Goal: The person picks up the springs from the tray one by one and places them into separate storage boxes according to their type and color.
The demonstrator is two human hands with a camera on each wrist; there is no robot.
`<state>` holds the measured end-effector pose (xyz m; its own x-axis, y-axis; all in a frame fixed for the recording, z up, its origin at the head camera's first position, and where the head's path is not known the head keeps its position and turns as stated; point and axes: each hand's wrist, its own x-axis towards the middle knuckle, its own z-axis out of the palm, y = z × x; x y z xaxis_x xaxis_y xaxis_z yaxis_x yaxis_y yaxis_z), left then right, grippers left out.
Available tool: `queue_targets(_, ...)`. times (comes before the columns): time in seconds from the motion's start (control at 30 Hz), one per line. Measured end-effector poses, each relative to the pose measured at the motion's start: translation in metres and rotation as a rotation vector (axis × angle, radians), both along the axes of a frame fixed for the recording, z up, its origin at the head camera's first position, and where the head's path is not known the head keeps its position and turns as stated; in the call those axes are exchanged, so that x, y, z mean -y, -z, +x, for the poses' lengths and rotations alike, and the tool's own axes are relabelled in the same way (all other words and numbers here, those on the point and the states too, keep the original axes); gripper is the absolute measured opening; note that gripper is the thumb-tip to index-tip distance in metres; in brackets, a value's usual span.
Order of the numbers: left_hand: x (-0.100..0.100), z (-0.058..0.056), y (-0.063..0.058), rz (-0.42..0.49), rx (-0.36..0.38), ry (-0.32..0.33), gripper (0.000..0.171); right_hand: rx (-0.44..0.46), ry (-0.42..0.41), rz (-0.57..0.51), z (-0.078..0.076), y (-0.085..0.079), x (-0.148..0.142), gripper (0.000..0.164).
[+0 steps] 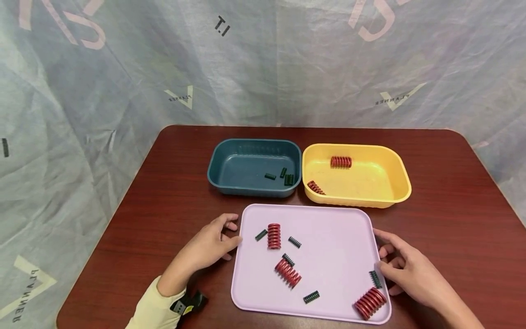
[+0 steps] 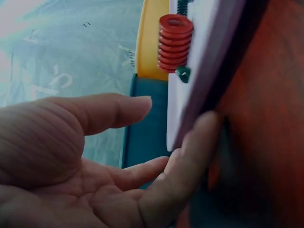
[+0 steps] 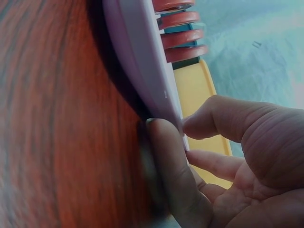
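Observation:
A pale lilac tray (image 1: 328, 246) lies on the table between both hands. Three thick red coil springs lie on it: one at upper left (image 1: 274, 236), one near the middle (image 1: 288, 273), one in the lower right corner (image 1: 370, 303). Several small dark green springs (image 1: 311, 297) are scattered among them. My left hand (image 1: 211, 244) is at the tray's left edge, fingers loosely bent; in the left wrist view its thumb (image 2: 137, 108) stands apart from the rim. My right hand (image 1: 411, 265) pinches the right rim, its thumb (image 3: 199, 121) against the edge, a finger on the outer side.
Behind the tray stands a teal bin (image 1: 255, 190) with three small dark springs inside. Beside it on the right is a yellow bin (image 1: 357, 201) containing two red springs. A grey printed sheet (image 1: 263, 68) hangs behind the dark red wooden table (image 1: 164, 183).

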<state>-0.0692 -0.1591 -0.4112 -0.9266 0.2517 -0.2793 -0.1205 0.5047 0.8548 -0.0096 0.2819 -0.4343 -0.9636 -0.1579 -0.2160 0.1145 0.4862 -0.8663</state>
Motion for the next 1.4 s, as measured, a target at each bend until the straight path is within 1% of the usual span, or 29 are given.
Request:
queue_targets(0.1,-0.001,0.002,0.006,0.035,0.026,0.029,0.062,-0.005,-0.002,0.005,0.000,0.000,0.000,0.067)
queue_targets(0.23,-0.004,0.004,0.012,0.052,0.008,0.056,0.067,-0.018,-0.007,0.003,0.001,0.001,0.000,0.067)
queue_targets(0.4,-0.007,0.006,0.015,0.038,-0.010,0.046,0.067,-0.032,-0.019,-0.013,0.000,0.001,-0.002,0.066)
queue_targets(0.53,-0.008,0.007,0.015,0.047,-0.016,0.039,0.067,-0.010,-0.046,-0.034,-0.002,0.000,-0.007,0.065)
queue_targets(0.67,-0.009,0.007,0.016,0.050,-0.017,0.031,0.067,0.024,-0.093,-0.076,-0.007,-0.003,-0.013,0.064)
queue_targets(0.83,-0.007,0.007,0.017,0.049,-0.013,0.024,0.066,0.028,-0.107,-0.111,-0.015,-0.010,-0.014,0.056)
queue_targets(0.9,-0.006,0.008,0.018,0.050,-0.013,0.020,0.066,0.027,-0.115,-0.166,-0.019,-0.014,-0.011,0.052)
queue_targets(0.97,-0.006,0.008,0.018,0.050,-0.011,0.015,0.067,0.036,-0.141,-0.247,-0.023,-0.019,-0.006,0.049)
queue_targets(1.07,-0.004,0.009,0.019,0.051,-0.010,0.004,0.067,0.056,-0.182,-0.352,-0.030,-0.025,0.007,0.049)
queue_targets(1.1,-0.004,0.009,0.019,0.050,-0.009,0.002,0.067,0.060,-0.191,-0.372,-0.033,-0.027,0.011,0.050)
queue_targets(1.3,-0.004,0.009,0.020,0.042,-0.015,0.005,0.067,0.113,-0.214,-0.413,-0.044,-0.032,0.039,0.053)
queue_targets(1.4,-0.005,0.009,0.021,0.043,-0.021,0.015,0.067,0.120,-0.232,-0.427,-0.047,-0.032,0.051,0.054)
